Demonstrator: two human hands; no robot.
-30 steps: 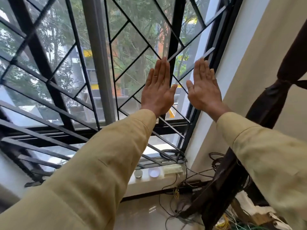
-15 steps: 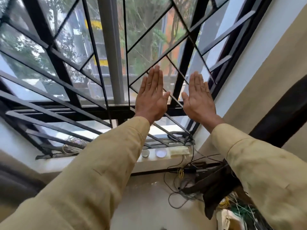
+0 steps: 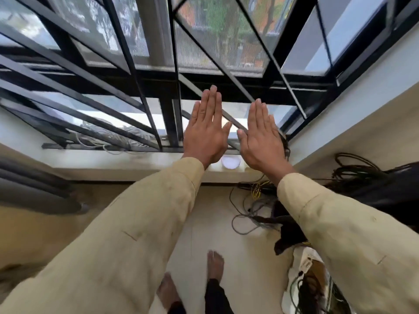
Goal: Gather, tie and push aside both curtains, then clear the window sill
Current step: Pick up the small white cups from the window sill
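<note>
My left hand point(image 3: 205, 130) and my right hand point(image 3: 260, 137) are held up flat, fingers straight and together, backs toward me, above the white window sill point(image 3: 136, 165). Neither holds anything. A small white round lid point(image 3: 230, 162) lies on the sill between my wrists, partly hidden by them. The dark left curtain point(image 3: 34, 189) hangs bunched at the left edge. The dark right curtain point(image 3: 390, 189) is gathered at the right wall. Pale coiled cables point(image 3: 106, 137) lie on the sill behind the black window grille point(image 3: 127, 64).
Tangled black, grey and yellow cables point(image 3: 254, 207) lie on the floor under the sill's right end. A black cable coil point(image 3: 353, 168) hangs by the right wall. A white bag with wires point(image 3: 306, 279) sits at the lower right. My bare feet point(image 3: 214, 266) stand on the pale floor.
The view has tilted downward, from the upper window panes to the sill and the floor. Both hands stay flat and side by side and have come down toward the sill.
</note>
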